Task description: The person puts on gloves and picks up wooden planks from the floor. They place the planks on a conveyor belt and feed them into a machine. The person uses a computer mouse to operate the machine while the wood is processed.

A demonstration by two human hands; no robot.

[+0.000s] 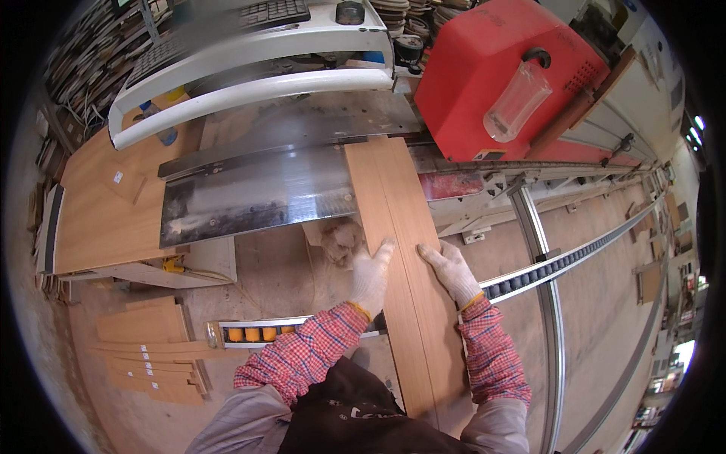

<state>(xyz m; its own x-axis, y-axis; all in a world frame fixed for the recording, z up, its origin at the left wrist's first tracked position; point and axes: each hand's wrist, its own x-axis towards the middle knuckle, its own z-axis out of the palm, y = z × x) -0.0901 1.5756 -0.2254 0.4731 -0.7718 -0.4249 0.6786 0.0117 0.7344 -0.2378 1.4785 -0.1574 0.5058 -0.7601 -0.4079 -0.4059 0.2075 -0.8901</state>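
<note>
Two long wood-grain boards [391, 193] lie side by side before me, a narrow seam between them. Their far ends rest by a dark metal machine table [261, 193], and their near ends reach past my body. My left hand [371, 272], in a white knit glove, grips the left edge with its thumb on top. On the opposite edge my gloved right hand [454, 269] holds on, thumb also on the upper face. The fingers of both hands are mostly hidden under or beside the boards.
A red machine housing [505, 79] stands at the far right, above a roller rail [527, 275]. Another rail with orange rollers [252, 333] is left of me. Cut panels [150, 352] lie on the floor. A white console frame [255, 85] crosses the back, near a wooden worktop [108, 210].
</note>
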